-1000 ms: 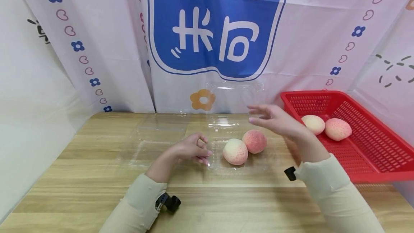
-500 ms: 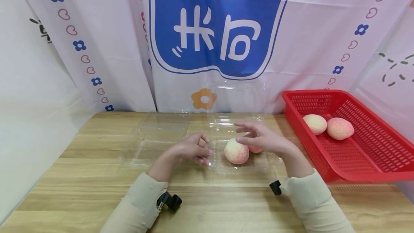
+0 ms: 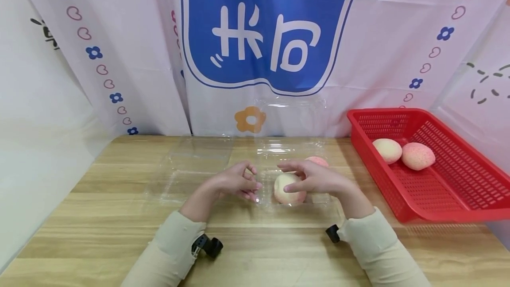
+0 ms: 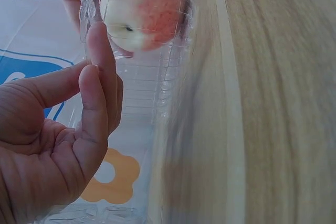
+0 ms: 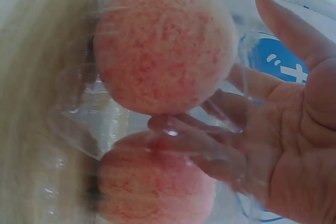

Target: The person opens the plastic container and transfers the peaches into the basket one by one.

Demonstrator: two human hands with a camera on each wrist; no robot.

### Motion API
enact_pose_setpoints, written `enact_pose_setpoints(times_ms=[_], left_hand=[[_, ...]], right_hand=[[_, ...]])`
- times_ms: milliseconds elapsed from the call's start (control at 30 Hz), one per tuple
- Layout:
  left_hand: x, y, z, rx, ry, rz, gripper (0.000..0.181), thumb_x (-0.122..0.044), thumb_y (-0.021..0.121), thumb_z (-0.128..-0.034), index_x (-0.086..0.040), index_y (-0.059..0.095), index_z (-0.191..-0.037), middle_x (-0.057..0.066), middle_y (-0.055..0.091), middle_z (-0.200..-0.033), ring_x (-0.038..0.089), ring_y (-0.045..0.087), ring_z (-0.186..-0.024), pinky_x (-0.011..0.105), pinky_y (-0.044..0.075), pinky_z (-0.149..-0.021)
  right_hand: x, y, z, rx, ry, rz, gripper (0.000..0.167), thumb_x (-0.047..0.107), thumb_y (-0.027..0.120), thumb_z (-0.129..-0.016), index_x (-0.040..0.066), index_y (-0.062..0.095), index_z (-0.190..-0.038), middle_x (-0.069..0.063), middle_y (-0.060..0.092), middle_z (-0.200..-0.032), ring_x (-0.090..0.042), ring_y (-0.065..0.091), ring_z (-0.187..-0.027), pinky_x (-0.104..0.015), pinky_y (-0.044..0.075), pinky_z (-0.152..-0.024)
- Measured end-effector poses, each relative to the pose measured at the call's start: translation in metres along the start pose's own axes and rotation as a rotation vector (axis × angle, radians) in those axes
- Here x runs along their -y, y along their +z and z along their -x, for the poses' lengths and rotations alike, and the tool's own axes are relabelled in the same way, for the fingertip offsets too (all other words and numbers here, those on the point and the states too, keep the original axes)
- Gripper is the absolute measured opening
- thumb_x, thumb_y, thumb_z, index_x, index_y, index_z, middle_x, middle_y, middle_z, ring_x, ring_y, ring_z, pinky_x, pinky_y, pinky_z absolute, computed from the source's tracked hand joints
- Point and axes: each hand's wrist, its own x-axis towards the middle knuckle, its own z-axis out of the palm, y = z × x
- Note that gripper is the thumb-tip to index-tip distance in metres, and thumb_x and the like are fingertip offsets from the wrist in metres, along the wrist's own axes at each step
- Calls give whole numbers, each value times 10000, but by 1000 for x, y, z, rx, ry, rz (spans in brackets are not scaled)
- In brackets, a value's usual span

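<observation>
Peach (image 3: pixel 281 189), pale on its upper side, sits in the near half of a clear clamshell box (image 4: pixel 144 80) on the tabletop (image 3: pixel 255 256). It lies just left of the right hand's (image 3: pixel 316 180) palm, partly under its thumb in the head view; that hand is the nearer one. The fruit looks almost round, so no long axis stands out. The right fingers are spread and released, reaching behind it near the redder peach (image 3: pixel 317 160); contact cannot be told. The left hand (image 3: pixel 239 180), fingers bent, pinches the box's left rim beside the fruit. Two more peaches (image 3: pixel 417 156) rest in a red basket (image 3: pixel 458 216), well apart to the right.
</observation>
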Motion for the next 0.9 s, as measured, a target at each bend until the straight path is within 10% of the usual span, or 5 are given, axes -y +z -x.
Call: enact_pose_setpoints(times_ms=[900], left_hand=[[0, -1, 1, 28, 9, -4, 398, -2, 574, -969, 42, 313, -1266, 82, 636, -785, 122, 665, -582, 195, 558, -547]], right_hand=[[-9, 14, -11, 34, 34, 106, 725, 205, 801, -821, 7, 469, -1434, -150, 618, -1207, -184, 582, -969, -276, 516, -789]])
